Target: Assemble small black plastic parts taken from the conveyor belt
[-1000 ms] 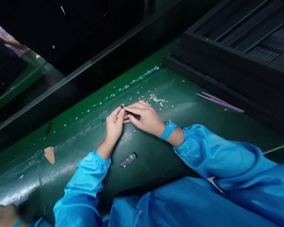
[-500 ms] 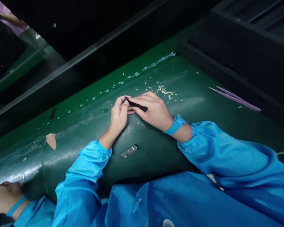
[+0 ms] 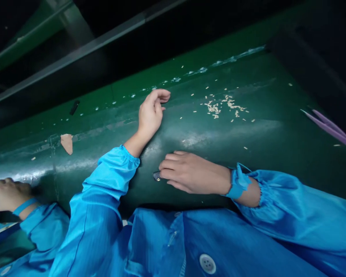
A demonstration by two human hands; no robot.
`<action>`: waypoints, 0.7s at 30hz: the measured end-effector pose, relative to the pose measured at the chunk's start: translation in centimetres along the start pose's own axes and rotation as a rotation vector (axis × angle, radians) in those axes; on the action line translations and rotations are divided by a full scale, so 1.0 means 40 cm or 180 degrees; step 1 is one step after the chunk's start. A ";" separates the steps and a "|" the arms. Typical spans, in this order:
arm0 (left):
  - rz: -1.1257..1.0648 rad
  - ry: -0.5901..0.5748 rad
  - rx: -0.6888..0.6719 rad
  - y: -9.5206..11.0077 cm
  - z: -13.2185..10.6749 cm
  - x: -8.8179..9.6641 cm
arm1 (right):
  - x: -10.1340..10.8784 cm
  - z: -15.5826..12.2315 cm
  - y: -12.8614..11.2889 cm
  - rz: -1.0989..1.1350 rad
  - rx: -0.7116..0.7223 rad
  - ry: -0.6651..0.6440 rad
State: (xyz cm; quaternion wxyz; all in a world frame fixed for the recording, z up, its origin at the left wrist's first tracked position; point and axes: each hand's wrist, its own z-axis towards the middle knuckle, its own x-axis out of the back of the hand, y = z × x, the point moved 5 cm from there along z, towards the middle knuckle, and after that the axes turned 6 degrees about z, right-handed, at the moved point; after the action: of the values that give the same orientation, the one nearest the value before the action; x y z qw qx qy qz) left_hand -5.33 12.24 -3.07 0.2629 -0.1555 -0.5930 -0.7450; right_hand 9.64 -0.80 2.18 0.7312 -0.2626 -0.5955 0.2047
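My left hand (image 3: pixel 152 112) hovers over or rests on the green work surface, thumb apart from loosely curled fingers. Nothing shows between them, though its palm side is turned from view. Lower down and to the right, my right hand (image 3: pixel 194 173) lies palm down, its fingers closed over the right part of a small dark circuit board (image 3: pixel 156 176). Only the board's left end, with bright contacts, sticks out. My thumb is hidden beneath the hand.
Tiny pale strips (image 3: pixel 216 107) lie scattered beyond my hands. Purple tweezers (image 3: pixel 331 130) are at the right. A beige scrap (image 3: pixel 67 144) and a black elongated piece (image 3: pixel 74 107) lie leftward. A neighbour's hand (image 3: pixel 10 195) is at lower left. A dark ledge (image 3: pixel 103 42) runs behind.
My hands have parted. The right came down and back onto the circuit board; the left stays forward. The black elongated part they held together no longer shows. The whole view has shifted.
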 end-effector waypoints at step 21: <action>0.3356 0.0898 0.2366 -0.260 0.035 0.653 | 0.044 0.017 0.145 0.2299 -0.1323 0.0617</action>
State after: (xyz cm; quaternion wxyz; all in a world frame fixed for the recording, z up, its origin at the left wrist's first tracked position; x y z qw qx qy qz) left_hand -32.67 9.83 3.15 0.7038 -0.2248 -0.6150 -0.2754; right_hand 9.42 4.87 -0.03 0.5966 -0.6141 -0.4224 0.2976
